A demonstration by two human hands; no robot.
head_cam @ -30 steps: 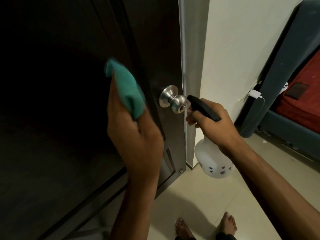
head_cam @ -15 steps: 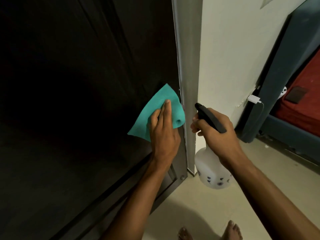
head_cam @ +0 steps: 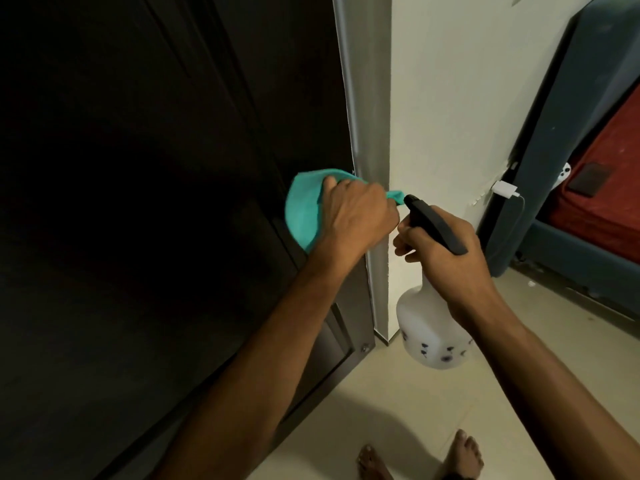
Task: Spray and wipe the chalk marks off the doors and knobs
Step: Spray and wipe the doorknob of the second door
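A tall, dark brown wooden door [head_cam: 156,202] with recessed panels fills the left half of the view, its surface matte and deep in shadow, so no chalk mark can be made out on it. Along its right edge runs a smooth, grey metal door frame [head_cam: 367,98], and beyond that a flat, cream painted wall [head_cam: 457,98]. A soft, teal microfibre cloth [head_cam: 303,209] is bunched against the door at that edge, where the knob would sit; the knob itself is hidden under the cloth. The left hand [head_cam: 356,220] curls over the cloth with fingers bent and clenched around it, pressing it to the door, a small tail of cloth poking out to the right. Just beside it, the right hand [head_cam: 446,258] grasps the neck of a translucent white plastic spray bottle [head_cam: 433,334] with a rounded, bulbous body printed with small dark marks, and a matte black trigger head [head_cam: 433,223] whose nozzle points at the cloth; fingers wrap below the trigger. The floor [head_cam: 398,410] is pale, glossy tile, with 2 bare feet [head_cam: 464,452] at the near edge. At far right, a white charger plug [head_cam: 505,189] sits in the wall beside a dark blue-grey padded bed frame [head_cam: 568,168] holding a red mattress [head_cam: 616,188].
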